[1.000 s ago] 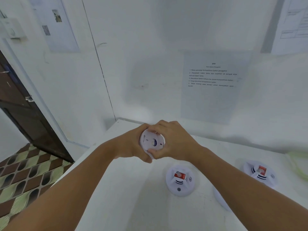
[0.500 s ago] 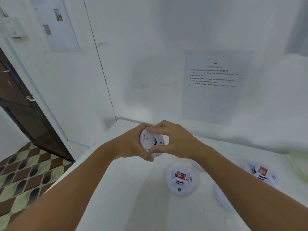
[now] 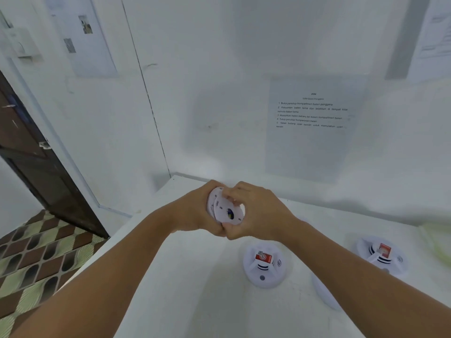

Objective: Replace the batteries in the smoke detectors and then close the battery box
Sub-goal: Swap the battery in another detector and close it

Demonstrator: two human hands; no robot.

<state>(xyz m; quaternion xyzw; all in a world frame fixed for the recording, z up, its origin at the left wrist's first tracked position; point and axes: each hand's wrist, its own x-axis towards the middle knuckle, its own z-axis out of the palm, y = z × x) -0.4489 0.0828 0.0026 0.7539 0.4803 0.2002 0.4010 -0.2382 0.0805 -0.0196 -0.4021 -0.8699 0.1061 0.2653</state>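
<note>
Wall notice (image 3: 312, 123) headed "2654", steps 1–5.

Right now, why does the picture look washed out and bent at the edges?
Head view: wide lens bows the wall seam and door frame; soft, hazy light pales the white table; the hands and held smoke detector are slightly blurred; the wall notice is barely readable.

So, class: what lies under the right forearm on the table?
A white rounded object pokes out from under the right forearm, between the two detectors on the table. Most of it is covered, so what it is cannot be told.
</note>
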